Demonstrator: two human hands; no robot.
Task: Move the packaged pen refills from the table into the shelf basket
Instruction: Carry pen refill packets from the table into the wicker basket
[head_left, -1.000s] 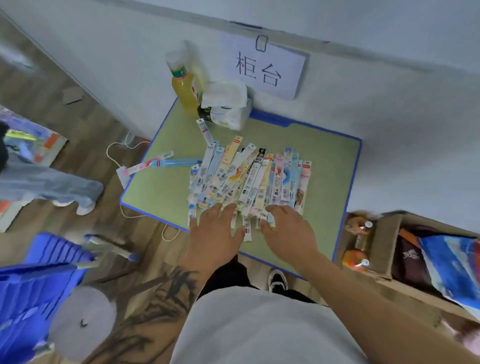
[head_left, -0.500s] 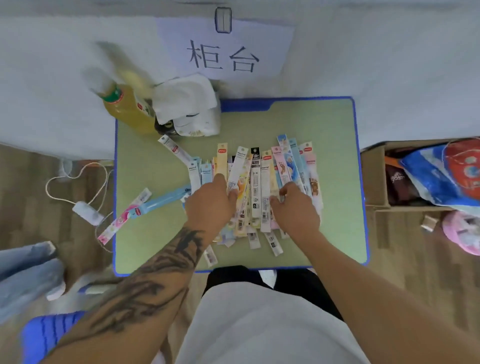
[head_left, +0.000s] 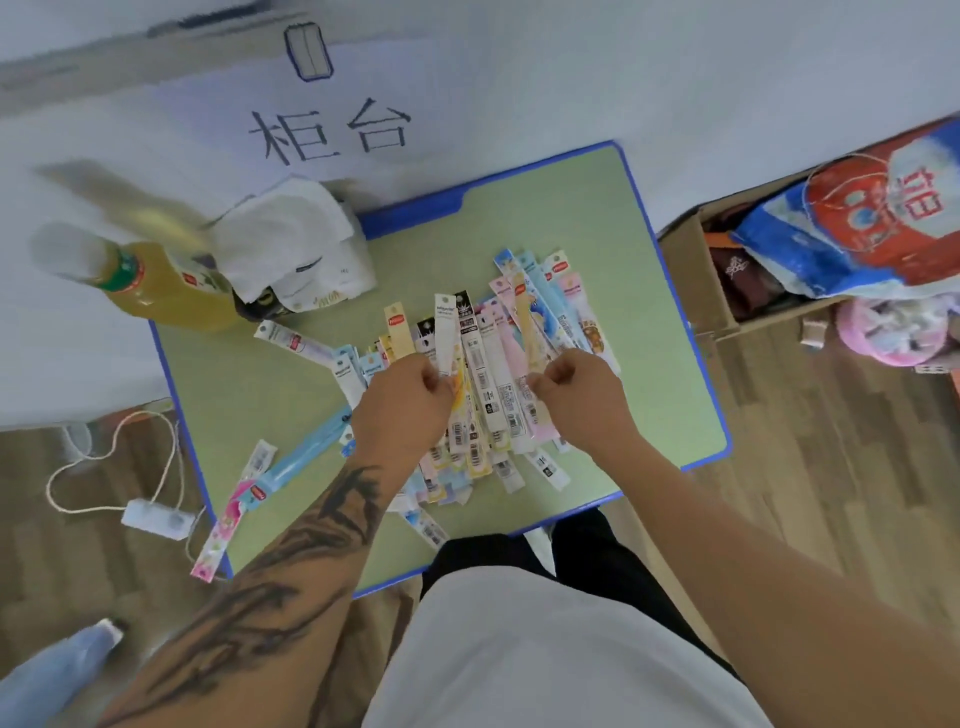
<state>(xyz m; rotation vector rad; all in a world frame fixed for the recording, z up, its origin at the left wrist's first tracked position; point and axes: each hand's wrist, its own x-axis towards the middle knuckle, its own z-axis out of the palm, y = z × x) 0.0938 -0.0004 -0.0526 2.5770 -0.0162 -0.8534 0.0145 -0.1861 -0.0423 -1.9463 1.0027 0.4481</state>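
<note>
A fanned pile of packaged pen refills (head_left: 485, 364), long thin colourful packets, lies across the middle of a small green table (head_left: 613, 244) with a blue rim. My left hand (head_left: 402, 402) is over the pile's left side, thumb and fingers pinching a white packet (head_left: 445, 332) that points away from me. My right hand (head_left: 582, 400) is over the right side with curled fingers pinching a pale yellow and pink packet (head_left: 524, 317). One refill (head_left: 291, 338) lies apart at the left. No shelf basket shows.
A yellow drink bottle (head_left: 156, 283) and a tissue pack (head_left: 296, 249) stand at the table's back left. A blue packaged pen (head_left: 291, 462) and a pink packet (head_left: 223, 530) lie at the left edge. A cardboard box (head_left: 691, 270) with bags stands right. A white cable and switch (head_left: 153, 519) lie on the floor.
Both hands moved from the pile's near edge up onto its middle and curled from flat to pinching packets. The camera swung to look straight down.
</note>
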